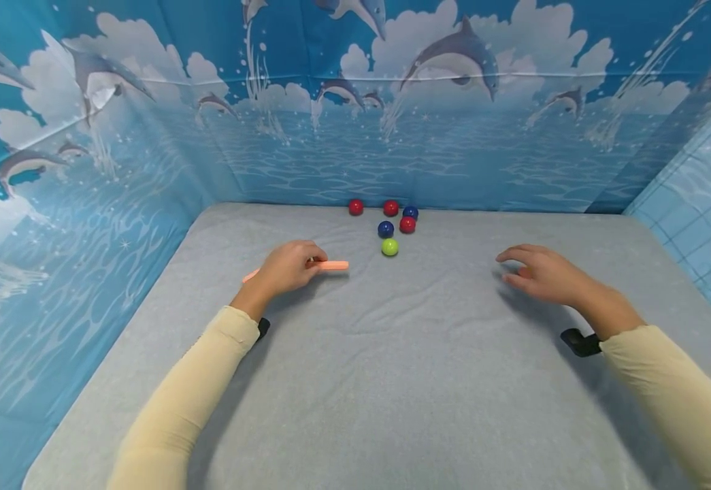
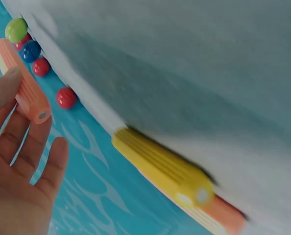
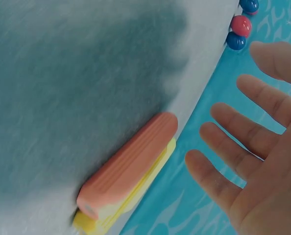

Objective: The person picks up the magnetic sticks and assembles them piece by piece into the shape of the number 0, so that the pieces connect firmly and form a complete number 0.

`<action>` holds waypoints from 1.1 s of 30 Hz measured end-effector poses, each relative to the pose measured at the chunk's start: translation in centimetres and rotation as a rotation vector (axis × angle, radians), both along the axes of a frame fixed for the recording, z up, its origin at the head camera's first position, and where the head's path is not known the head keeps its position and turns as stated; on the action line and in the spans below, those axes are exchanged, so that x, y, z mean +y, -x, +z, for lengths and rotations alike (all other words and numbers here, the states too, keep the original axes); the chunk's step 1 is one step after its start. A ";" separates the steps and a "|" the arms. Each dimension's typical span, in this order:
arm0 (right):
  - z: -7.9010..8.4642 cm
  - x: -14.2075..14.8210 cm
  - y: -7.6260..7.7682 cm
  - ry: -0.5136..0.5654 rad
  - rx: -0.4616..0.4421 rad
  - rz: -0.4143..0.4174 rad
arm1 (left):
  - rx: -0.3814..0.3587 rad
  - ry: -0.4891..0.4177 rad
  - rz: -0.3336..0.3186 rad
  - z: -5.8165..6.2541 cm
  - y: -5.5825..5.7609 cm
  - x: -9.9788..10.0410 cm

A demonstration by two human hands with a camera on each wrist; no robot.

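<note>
Left hand (image 1: pixel 288 267): thumb and fingers pinch orange stick (image 1: pixel 333 265)
Stick: ten o'clock on the table (image 1: pixel 404 354)
Right hand (image 1: pixel 541 272): fingers loosely extended, two o'clock
Balls (image 1: pixel 386 229): six, around twelve o'clock

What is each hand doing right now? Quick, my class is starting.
Left hand: holding an orange ribbed stick, thumb against fingers.
Right hand: open, holding nothing.

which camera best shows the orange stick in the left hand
The left wrist view: close up, it shows the orange stick with one end clear, pinched by the left hand. In the head view, the hand hides part. The right wrist view doesn't show that hand or its stick.
</note>
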State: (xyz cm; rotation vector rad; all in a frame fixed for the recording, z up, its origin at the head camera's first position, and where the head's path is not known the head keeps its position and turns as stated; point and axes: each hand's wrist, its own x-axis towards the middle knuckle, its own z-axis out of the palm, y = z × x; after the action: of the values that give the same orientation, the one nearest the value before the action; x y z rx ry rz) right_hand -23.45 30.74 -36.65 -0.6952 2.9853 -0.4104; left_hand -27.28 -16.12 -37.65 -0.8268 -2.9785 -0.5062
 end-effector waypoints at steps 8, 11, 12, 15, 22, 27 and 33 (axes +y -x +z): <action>-0.2 -1.1 0.8 0.009 -0.010 0.033 | -0.053 0.007 0.003 -0.1 1.5 3.7; -0.3 -1.6 1.2 0.014 -0.020 0.036 | -0.094 -0.001 0.024 -0.4 1.9 4.9; -0.4 -1.7 1.3 0.012 -0.024 0.036 | -0.105 -0.002 0.033 -0.6 2.0 5.3; -0.4 -2.1 1.7 0.002 -0.028 0.041 | -0.128 -0.008 0.048 -0.9 2.3 6.2; -0.5 -2.9 2.3 0.002 -0.045 0.043 | -0.165 -0.028 0.045 -1.3 2.8 7.7; -0.8 -3.2 2.5 0.007 -0.060 0.046 | -0.202 -0.037 0.053 -1.4 3.0 9.1; -0.9 -3.7 3.0 0.001 -0.077 0.043 | -0.219 -0.028 0.040 -1.4 3.2 10.4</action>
State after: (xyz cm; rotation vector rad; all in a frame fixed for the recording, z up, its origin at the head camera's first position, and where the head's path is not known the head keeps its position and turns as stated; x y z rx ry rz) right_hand -26.41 27.08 -37.57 -0.7253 2.8929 -0.4265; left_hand -30.44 -5.70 -39.05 -0.7533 -3.1681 -0.6770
